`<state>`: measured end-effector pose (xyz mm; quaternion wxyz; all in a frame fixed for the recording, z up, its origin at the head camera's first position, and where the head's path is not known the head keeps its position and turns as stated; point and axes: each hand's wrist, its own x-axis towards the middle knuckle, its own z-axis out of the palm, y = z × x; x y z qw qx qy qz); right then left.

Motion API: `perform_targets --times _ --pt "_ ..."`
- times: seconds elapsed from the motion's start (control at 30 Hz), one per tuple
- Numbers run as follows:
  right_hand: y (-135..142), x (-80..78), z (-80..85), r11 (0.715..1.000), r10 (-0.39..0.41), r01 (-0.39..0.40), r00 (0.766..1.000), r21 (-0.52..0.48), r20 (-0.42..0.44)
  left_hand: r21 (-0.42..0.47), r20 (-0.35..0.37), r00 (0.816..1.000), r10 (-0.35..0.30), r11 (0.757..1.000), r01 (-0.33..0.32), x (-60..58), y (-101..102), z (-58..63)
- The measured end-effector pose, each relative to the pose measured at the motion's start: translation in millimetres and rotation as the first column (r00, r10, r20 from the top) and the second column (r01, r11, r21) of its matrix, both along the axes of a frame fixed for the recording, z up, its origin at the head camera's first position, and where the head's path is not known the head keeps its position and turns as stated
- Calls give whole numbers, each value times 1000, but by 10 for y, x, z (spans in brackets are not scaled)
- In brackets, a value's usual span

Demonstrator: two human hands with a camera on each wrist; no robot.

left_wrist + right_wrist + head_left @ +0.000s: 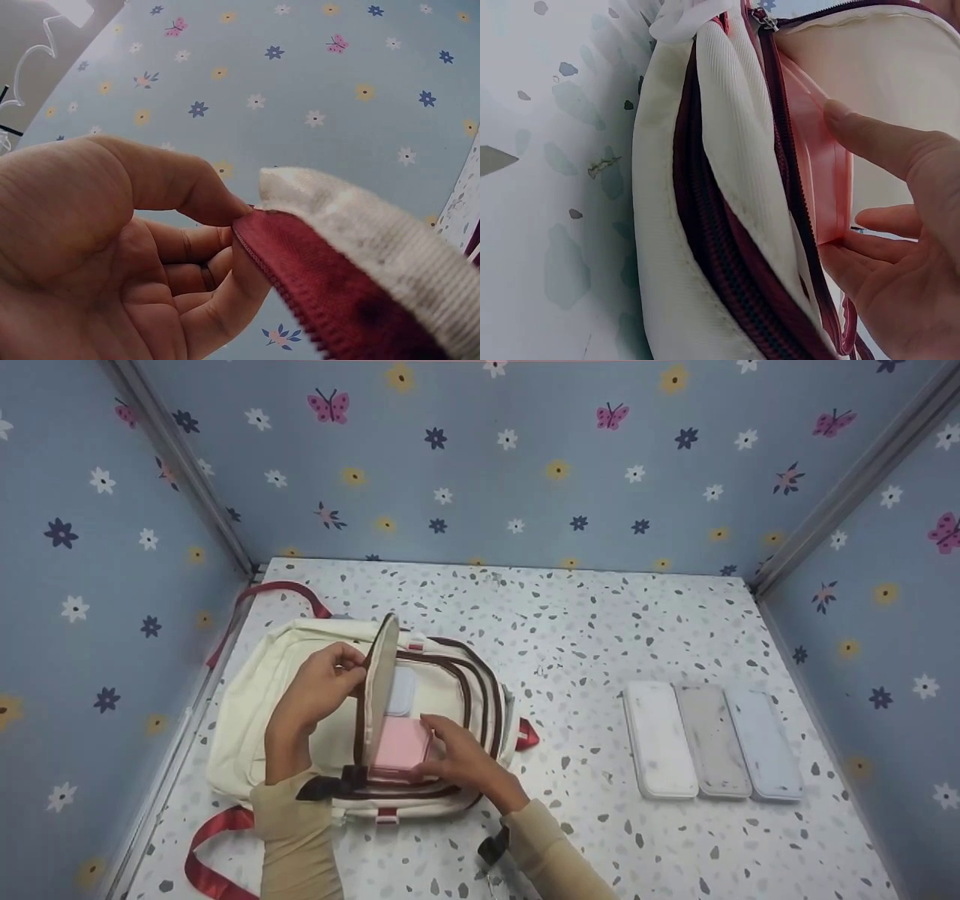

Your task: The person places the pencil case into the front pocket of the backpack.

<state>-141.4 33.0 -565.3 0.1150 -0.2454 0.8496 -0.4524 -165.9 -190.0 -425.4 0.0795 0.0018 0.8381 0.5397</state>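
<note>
There are one backpack (244,712), two small boxes (403,741) and three long cases (716,742).

The head camera looks from above the near side of the desk (570,637), forward and down, far enough off to take in both far corners and the flowered wall (510,472) behind the far edge. The left wrist camera sits close at the left hand (319,686), facing flowered wall past the bag's flap (383,675). The right wrist camera looks from very near at the right hand (463,757) and the bag's side (727,202). Head and right wrist views share the pink box (403,744).
</note>
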Motion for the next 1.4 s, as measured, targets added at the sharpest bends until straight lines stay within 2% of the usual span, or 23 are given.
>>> perform_targets --times 0.23,0.53,1.4 --pt "-60 -2 -4 996 -15 21 997 83 -73 5 -2 1000 -9 1000 9 13 2 11" --pt "-108 -5 -23 998 -15 19 998 62 -65 24 -3 1000 -9 1000 9 10 7 12" --pt "-148 20 -36 995 -34 39 998 90 -59 15 2 1000 -17 1000 17 3 -9 -18"
